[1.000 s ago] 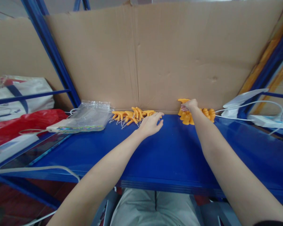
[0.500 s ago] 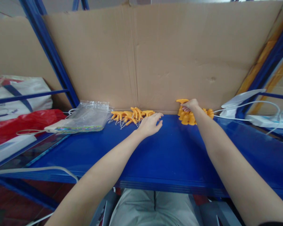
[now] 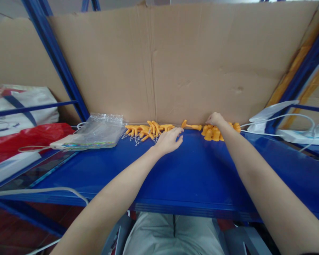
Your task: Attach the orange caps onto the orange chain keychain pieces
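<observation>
Clear bags (image 3: pixel 101 131) lie at the left of the blue desk (image 3: pixel 175 170). Next, orange pieces with chains (image 3: pixel 146 130) sit against the cardboard wall (image 3: pixel 202 63), and my left hand (image 3: pixel 170 140) rests open, palm down, just beside them. One loose orange piece (image 3: pixel 191 125) lies between my hands. My right hand (image 3: pixel 215 119) curls over a second orange pile (image 3: pixel 211 134); whether it grips anything I cannot tell.

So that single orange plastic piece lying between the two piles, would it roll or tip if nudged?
The single orange piece lies on its side on the smooth blue shelf, so it would probably slide. Its flared end and narrow stem suggest it would swing in a curve rather than roll straight. It looks like moulded plastic, likely light and stiff.
</observation>
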A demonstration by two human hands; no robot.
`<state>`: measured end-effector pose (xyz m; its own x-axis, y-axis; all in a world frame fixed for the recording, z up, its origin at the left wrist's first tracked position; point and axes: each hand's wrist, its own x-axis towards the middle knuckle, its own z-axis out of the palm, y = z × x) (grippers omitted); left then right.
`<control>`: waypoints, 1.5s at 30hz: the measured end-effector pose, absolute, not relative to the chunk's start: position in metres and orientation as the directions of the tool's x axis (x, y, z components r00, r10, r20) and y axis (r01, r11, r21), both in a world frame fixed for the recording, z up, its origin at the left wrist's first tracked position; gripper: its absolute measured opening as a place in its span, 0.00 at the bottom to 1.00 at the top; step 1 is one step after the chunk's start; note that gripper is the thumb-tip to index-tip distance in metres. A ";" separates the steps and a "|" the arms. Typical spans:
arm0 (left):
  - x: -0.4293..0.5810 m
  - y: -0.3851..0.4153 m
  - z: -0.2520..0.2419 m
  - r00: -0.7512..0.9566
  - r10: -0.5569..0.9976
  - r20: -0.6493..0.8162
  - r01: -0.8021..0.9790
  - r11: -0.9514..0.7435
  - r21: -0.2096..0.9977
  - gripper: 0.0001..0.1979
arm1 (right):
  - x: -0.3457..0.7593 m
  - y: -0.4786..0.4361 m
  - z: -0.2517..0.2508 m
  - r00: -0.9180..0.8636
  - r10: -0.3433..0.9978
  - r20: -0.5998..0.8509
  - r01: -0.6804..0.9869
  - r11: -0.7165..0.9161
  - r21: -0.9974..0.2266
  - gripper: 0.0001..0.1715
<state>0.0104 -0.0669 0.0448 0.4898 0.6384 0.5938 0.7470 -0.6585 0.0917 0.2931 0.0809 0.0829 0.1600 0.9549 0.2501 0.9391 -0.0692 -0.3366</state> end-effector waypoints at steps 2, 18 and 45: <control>0.010 -0.067 0.045 0.492 0.641 0.589 0.748 -0.657 0.090 0.13 | 0.289 0.077 0.081 0.170 0.964 0.206 0.966 -0.121 -0.229 0.07; 0.000 -0.048 0.027 0.494 0.813 0.309 0.847 -0.530 0.040 0.20 | 0.291 0.068 0.080 0.109 0.981 0.163 0.987 -0.087 -0.138 0.08; -0.005 -0.024 0.010 0.538 0.777 0.327 0.811 -0.583 0.050 0.16 | 0.195 0.043 0.067 -0.135 0.991 -0.004 0.908 0.122 -0.400 0.05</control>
<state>-0.0052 -0.0240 0.0095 0.5379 0.7771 0.3268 0.8111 -0.5827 0.0504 0.1949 0.0426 0.0669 -0.1351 0.9908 -0.0041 0.9082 0.1222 -0.4003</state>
